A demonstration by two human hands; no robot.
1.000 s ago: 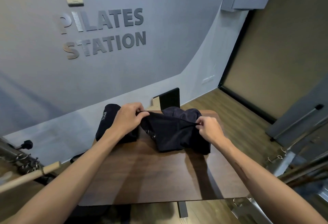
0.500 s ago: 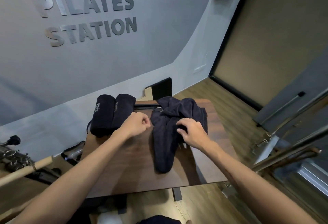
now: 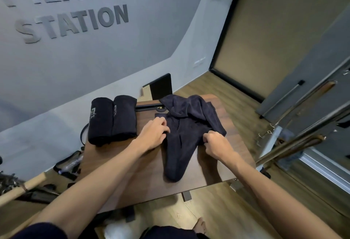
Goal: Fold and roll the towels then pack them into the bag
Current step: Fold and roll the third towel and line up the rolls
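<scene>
Both hands, left hand [image 3: 154, 134] and right hand [image 3: 217, 144], pinch the crumpled dark navy terry towel [image 3: 186, 130] lying unfolded between them on the brown wooden table [image 3: 132, 172], while two rolled dark towels [image 3: 112, 119] sit finished beyond my left hand, none visibly bagged.

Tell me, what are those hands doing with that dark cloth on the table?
A person is working on a loose dark towel lying crumpled on the wooden table. The left hand grips its left edge and the right hand bunches its right side. Two rolled towels already sit side by side at the table's far left corner.
</scene>
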